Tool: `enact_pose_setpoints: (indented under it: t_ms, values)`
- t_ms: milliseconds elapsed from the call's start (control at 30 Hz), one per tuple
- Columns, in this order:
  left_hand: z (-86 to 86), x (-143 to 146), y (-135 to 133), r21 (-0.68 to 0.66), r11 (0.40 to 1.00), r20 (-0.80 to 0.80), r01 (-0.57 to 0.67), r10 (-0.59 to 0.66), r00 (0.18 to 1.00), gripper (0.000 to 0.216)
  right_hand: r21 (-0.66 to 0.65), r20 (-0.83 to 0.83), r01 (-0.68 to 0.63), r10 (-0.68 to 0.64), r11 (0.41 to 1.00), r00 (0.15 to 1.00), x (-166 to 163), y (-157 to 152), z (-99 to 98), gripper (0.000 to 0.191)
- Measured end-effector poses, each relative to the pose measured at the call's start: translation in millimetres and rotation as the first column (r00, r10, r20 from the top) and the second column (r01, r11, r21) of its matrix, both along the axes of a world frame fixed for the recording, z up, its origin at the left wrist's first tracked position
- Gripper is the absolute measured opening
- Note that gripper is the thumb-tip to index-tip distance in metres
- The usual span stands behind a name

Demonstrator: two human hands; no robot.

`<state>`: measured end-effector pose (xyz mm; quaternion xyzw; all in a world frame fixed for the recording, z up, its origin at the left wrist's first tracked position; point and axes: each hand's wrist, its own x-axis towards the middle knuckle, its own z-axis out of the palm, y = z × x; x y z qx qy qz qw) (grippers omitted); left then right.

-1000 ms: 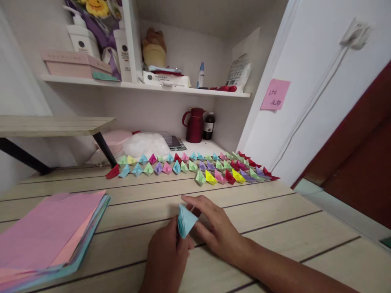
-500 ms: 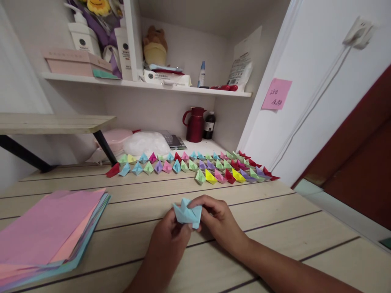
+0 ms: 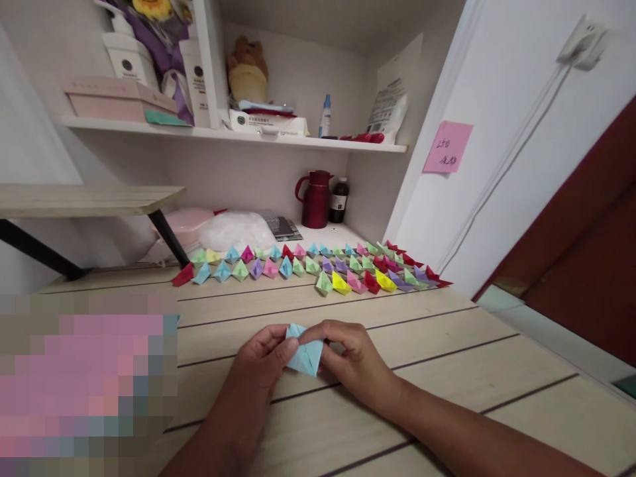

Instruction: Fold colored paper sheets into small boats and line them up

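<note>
Since a moment ago both hands have closed in, left hand (image 3: 261, 361) and right hand (image 3: 352, 361) pinching the light-blue paper boat (image 3: 303, 352) above the wooden table (image 3: 447, 358).

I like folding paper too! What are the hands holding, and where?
A blue folded paper: left hand pinches its left edge, right hand its right edge.

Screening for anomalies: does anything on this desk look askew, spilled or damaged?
Nothing looks spilled or torn. The left hand and right hand pinch a light blue folded paper above the desk. The paper boats stand in neat rows; only the red boat at the rows' left end looks tipped.
</note>
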<state>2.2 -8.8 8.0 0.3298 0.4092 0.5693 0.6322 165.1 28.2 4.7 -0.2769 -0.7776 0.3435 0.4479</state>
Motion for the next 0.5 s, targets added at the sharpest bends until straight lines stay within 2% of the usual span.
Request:
enact_pose_setpoints:
  t_ms: [100, 233, 333, 433, 500]
  values:
    - [3.0, -1.9, -2.4, -0.022, 0.999, -0.049, 0.029, -0.03, 0.998, 0.025, -0.043, 0.003, 0.025, -0.025, 0.999, 1.0, -0.4, -0.3, 0.3, 0.027]
    - [2.9, -1.4, -1.9, -0.009, 1.0, -0.093, 0.007, -0.007, 0.996, 0.019, -0.261, -0.068, -0.032, 0.014, 0.965, 0.998, -2.4, 1.9, -0.4, 0.045]
    - [2.1, -1.7, -0.2, 0.008, 0.999, -0.075, -0.041, 0.041, 0.996, 0.02, -0.456, -0.24, -0.174, 0.068, 0.873, 0.968, -4.2, 4.5, -0.9, 0.045]
    - [1.6, -3.3, 0.6, 0.018, 0.996, -0.038, -0.084, 0.084, 0.996, 0.025, -0.591, -0.346, -0.241, 0.029, 0.77, 0.938, -5.1, 5.7, -0.7, 0.033]
    - [1.1, -4.1, 0.2, 0.011, 0.994, -0.057, -0.108, 0.108, 0.992, 0.026, -0.601, -0.317, -0.225, 0.029, 0.767, 0.948, -4.6, 4.9, -0.8, 0.032]
